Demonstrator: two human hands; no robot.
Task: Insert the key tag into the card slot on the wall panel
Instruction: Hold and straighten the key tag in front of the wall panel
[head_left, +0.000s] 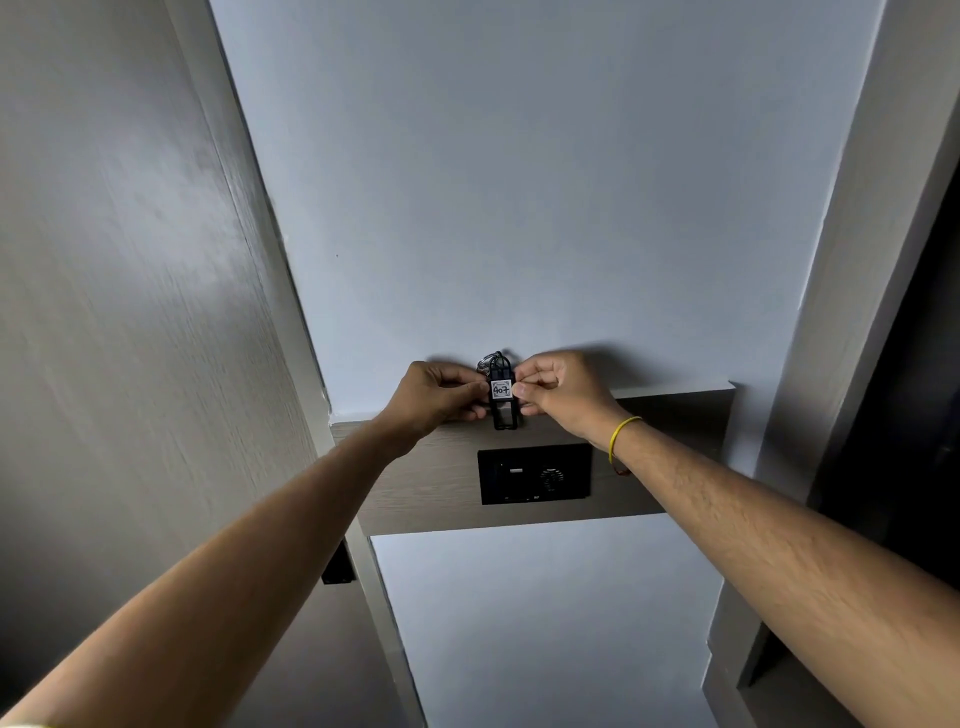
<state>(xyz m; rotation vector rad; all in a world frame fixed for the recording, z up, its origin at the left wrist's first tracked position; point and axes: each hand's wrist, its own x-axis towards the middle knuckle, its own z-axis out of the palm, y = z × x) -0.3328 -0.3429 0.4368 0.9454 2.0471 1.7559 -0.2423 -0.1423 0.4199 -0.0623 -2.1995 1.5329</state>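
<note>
**A:** What's nearest the camera?

**B:** Two bare forearms reaching up and forward. The right one carries a thin yellow band (623, 435) at the wrist.

**A:** And the fingers?

**B:** The left hand (435, 396) and the right hand (558, 392) both have fingertips pinched shut on the sides of the key tag (502, 396). It hangs upright between them, a slim black plastic frame with a small white square label reading 407. Thin metal rings loop above the fingertips.

**A:** Where does the tag sit against the panel?

**B:** Its lower end pokes out below the fingers, apart from and above the wall panel (534, 473), a flat matte-black rectangle with a round dial on its right half. I cannot make out the slot itself.

**A:** What's behind that?

**B:** A pale wood-grain board (665, 457) holds the panel. Beyond the fingers, smooth painted wall (519, 182); left of them, a grey grained door surface (130, 260).
</note>
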